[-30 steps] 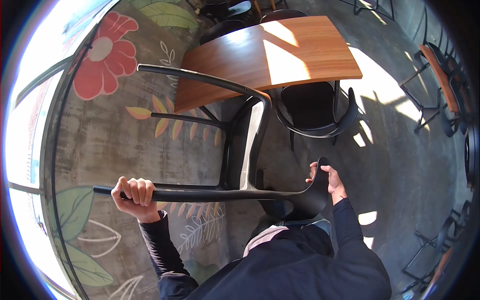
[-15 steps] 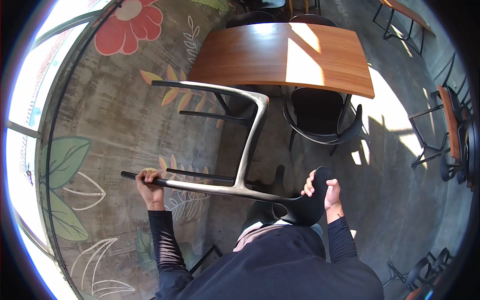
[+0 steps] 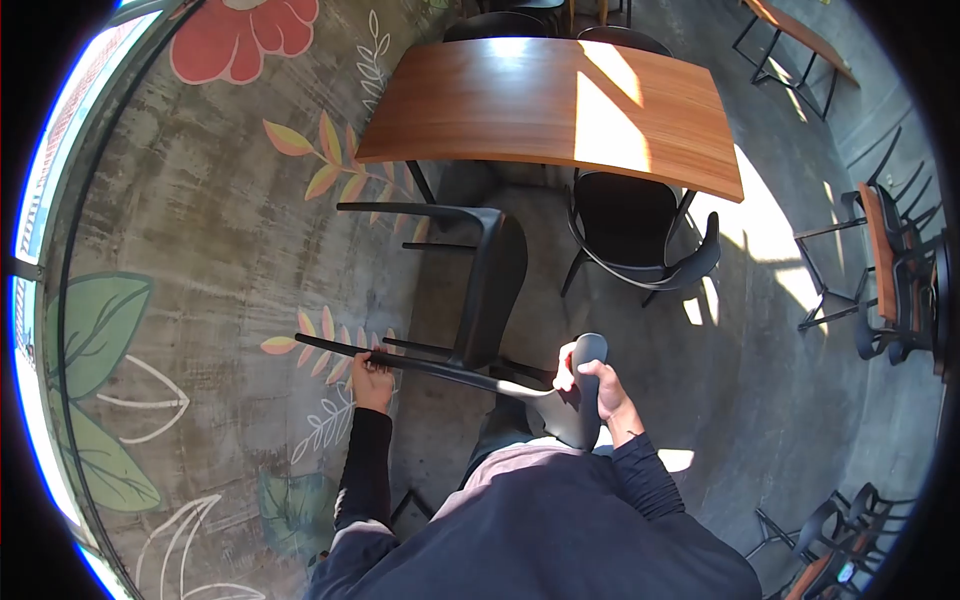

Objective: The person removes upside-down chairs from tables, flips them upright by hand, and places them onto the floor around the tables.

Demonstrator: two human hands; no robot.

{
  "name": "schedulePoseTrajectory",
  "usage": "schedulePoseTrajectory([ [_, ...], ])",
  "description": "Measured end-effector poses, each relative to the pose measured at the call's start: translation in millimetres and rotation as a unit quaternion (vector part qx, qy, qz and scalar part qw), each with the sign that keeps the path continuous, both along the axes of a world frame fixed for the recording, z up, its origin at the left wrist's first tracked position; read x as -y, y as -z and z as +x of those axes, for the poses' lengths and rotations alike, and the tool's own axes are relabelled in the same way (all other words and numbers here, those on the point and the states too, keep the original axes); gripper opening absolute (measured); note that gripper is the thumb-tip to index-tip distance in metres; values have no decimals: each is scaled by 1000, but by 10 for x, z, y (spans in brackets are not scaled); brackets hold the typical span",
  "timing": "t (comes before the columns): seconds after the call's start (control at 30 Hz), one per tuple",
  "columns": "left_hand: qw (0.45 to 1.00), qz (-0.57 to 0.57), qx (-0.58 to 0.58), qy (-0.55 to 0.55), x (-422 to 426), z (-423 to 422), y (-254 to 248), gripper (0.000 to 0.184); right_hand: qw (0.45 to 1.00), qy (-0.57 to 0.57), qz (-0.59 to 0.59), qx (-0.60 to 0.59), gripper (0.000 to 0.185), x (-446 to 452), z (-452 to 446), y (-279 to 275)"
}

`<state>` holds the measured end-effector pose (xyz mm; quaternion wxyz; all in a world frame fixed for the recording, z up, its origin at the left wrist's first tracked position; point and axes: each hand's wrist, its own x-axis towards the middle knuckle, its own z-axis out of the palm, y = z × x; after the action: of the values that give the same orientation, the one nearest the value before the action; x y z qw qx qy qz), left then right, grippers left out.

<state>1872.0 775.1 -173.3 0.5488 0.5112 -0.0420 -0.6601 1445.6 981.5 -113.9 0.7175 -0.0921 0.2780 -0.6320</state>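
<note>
Black chair held sideways between two hands, beside a painted wall

The black chair [image 3: 497,285] is off its feet and tipped on its side in front of the person's body, its legs pointing left toward the wall [image 3: 200,240]. The left hand [image 3: 371,384] has its fingers closed around one leg, partway along it. The right hand [image 3: 606,392] grips the curved backrest [image 3: 590,352], fingers on one side and thumb on the other, close to the person's dark top [image 3: 560,520].

The floor [image 3: 760,390] is smooth grey, with bright patches of sunlight. Ahead stands a wood-topped table [image 3: 480,110] with dark legs, sunlight falling across its top. A second black chair [image 3: 625,215] stands at its near side, and the backs of two more chairs show beyond the far edge. The rough, brownish-grey wall carries a red flower [image 3: 245,40], big green leaves [image 3: 110,330], yellow-and-pink leaf sprays and white outlined plants. A window [image 3: 70,130] runs along the left edge. At right are narrow wooden tables and more black chairs [image 3: 910,280].
</note>
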Motion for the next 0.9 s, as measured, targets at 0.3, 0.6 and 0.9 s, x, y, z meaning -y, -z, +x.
schedulePoseTrajectory([
  [0.3,996,42,-29,66,160,-119,52,33,989,41,-62,-127,46,543,748,256],
  [0.6,830,-86,110,541,-263,-839,-175,48,993,44,63,-87,32,1224,1552,1102],
  [0.9,674,-300,300,605,-665,-1146,236,120,961,133,173,-169,17,1749,1707,985],
])
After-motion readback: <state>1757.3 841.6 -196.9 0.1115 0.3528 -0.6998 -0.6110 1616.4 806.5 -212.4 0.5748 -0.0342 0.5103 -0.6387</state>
